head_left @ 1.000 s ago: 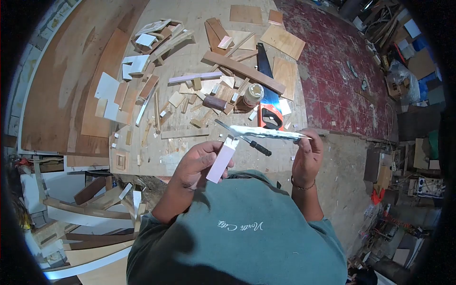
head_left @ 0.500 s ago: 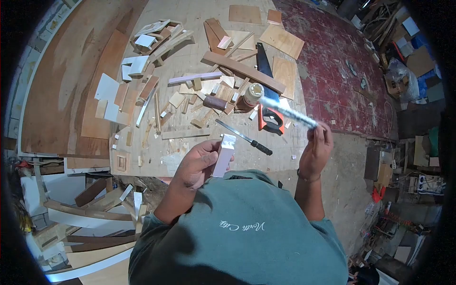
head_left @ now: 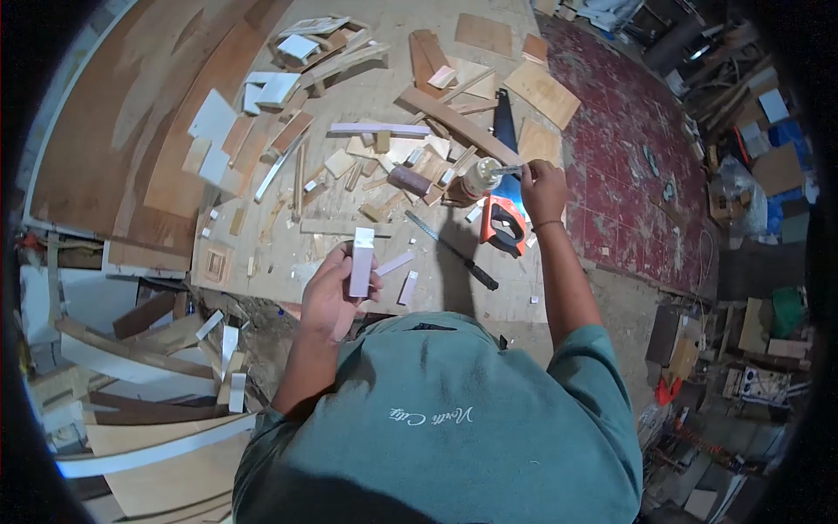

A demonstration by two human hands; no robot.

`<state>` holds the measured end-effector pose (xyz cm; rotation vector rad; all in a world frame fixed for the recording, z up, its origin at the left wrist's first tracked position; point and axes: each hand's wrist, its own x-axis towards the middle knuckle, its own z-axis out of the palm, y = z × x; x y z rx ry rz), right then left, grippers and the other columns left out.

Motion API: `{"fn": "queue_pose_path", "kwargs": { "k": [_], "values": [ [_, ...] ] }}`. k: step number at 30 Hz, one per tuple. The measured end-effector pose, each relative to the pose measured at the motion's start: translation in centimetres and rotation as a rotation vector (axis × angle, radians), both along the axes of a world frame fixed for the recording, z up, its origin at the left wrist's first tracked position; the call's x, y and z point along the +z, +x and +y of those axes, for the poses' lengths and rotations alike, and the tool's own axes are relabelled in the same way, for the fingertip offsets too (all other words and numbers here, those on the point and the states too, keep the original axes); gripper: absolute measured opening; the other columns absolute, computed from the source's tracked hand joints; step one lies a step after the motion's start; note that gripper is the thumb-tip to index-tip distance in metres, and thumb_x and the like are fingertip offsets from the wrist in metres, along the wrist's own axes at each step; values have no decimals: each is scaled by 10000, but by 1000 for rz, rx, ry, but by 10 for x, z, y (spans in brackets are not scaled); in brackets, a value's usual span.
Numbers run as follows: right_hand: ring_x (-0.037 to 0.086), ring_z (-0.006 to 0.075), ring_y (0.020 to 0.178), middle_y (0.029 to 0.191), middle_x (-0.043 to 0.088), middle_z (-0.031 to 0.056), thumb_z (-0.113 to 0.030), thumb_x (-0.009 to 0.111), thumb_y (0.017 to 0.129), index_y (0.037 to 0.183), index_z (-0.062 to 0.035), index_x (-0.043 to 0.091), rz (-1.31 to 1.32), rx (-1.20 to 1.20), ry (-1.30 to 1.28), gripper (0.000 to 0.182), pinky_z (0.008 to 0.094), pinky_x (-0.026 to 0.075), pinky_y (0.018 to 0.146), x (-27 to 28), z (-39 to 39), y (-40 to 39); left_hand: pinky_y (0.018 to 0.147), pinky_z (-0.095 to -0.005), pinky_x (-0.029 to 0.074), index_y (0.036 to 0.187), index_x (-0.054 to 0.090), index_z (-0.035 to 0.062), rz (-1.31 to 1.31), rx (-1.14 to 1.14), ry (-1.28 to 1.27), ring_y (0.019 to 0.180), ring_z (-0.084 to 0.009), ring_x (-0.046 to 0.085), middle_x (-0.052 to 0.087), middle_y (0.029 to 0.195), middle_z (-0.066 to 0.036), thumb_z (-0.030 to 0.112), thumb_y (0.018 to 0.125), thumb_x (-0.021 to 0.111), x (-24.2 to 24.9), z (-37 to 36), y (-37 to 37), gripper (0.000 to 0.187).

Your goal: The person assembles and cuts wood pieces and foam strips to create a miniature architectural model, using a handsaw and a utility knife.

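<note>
My left hand (head_left: 326,288) is closed round a small pale lilac wooden block (head_left: 360,269), held upright with its white end on top. At the right, my right hand (head_left: 546,192) pinches a thin greyish stick (head_left: 508,169), whose far end is at the mouth of an open jar (head_left: 478,180). The jar's contents and the stick's tip are hard to make out. Just below the jar lies a handsaw with an orange and black handle (head_left: 504,234). Beside the left hand are two small lilac wood pieces, one of them a short block (head_left: 408,287).
A narrow saw with a black handle (head_left: 477,272) lies across the near part of the wooden table (head_left: 349,218). Wood offcuts, a brown cylinder (head_left: 408,180) and a long plank (head_left: 458,122) clutter the middle. White-faced boards (head_left: 214,122) lie at the left.
My right hand has moved forward and left, bringing the stick to the jar's mouth. My left hand has shifted left with the block, and small lilac pieces now show beside it.
</note>
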<state>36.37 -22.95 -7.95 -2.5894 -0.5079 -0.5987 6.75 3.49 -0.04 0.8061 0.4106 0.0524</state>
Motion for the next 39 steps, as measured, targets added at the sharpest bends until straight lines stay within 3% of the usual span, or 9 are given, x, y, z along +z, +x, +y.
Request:
{"fn": "queue_pose_path", "kwargs": {
  "k": [4, 8, 13, 15, 22, 28, 31, 33, 39],
  "values": [
    [596, 327, 898, 947, 649, 127, -231, 670, 794, 864, -64, 664, 163, -48, -377, 181, 460, 476, 747, -33, 29, 12, 486, -258, 372, 1105, 470, 39, 31, 172, -120, 575, -127, 466, 538, 896, -78, 254, 960, 441, -11, 18, -24, 262],
    [538, 337, 1030, 1139, 572, 156, -249, 675, 788, 1127, -59, 573, -121, -87, -192, 402, 479, 434, 833, -32, 61, -21, 490, -254, 364, 1136, 476, 38, -54, 253, -168, 588, -119, 459, 519, 923, -65, 279, 938, 481, -26, 35, -52, 313],
    [538, 361, 962, 988, 605, 142, -123, 703, 712, 995, -94, 675, 218, 559, -39, 287, 462, 441, 825, -96, 90, -83, 507, -259, 381, 1203, 479, 9, -19, 272, -79, 593, -116, 465, 524, 929, -59, 248, 909, 510, -41, 50, -69, 381],
    [559, 313, 942, 961, 615, 89, -184, 692, 721, 988, -149, 700, 428, 713, -273, 269, 424, 463, 790, -104, 115, -127, 546, -250, 376, 1194, 502, 1, 104, 296, -40, 629, -120, 477, 545, 910, -44, 254, 887, 541, -41, 53, -68, 400],
    [508, 262, 1101, 1132, 572, 63, -220, 681, 719, 921, -143, 678, 465, 718, -470, 216, 428, 419, 886, -154, 155, -179, 595, -228, 455, 1162, 564, -3, 186, 116, 229, 674, -117, 595, 646, 929, -72, 208, 916, 532, -20, 70, -63, 326],
    [567, 283, 983, 1008, 603, 121, -221, 608, 841, 986, -45, 595, 320, 726, -26, 228, 394, 427, 863, -95, 154, -175, 605, -209, 452, 1138, 585, -13, 77, 34, 313, 710, -89, 593, 651, 906, -68, 183, 916, 579, -6, 79, -48, 296],
    [609, 256, 816, 889, 609, 124, -201, 566, 898, 1002, -41, 536, 582, 534, 498, 193, 335, 468, 761, -13, 150, -189, 613, -202, 444, 1046, 634, -38, 13, -95, 453, 706, -55, 554, 639, 819, -43, 181, 912, 577, 11, 76, -35, 263],
    [606, 192, 733, 824, 586, 100, -222, 530, 925, 1023, -53, 496, 1243, 631, 1096, 199, 281, 467, 644, 40, 140, -191, 603, -202, 440, 1045, 634, -45, -45, -148, 461, 693, -55, 548, 637, 816, -40, 169, 906, 583, 22, 71, -23, 260],
    [519, 118, 685, 808, 541, 57, -339, 506, 932, 1080, -43, 494, 1562, 711, 1306, 331, 252, 424, 572, 113, 118, -191, 587, -216, 459, 1096, 608, -77, -195, -328, 415, 673, -74, 555, 652, 913, -82, 119, 896, 593, 29, 67, 12, 280]
  ]
}}
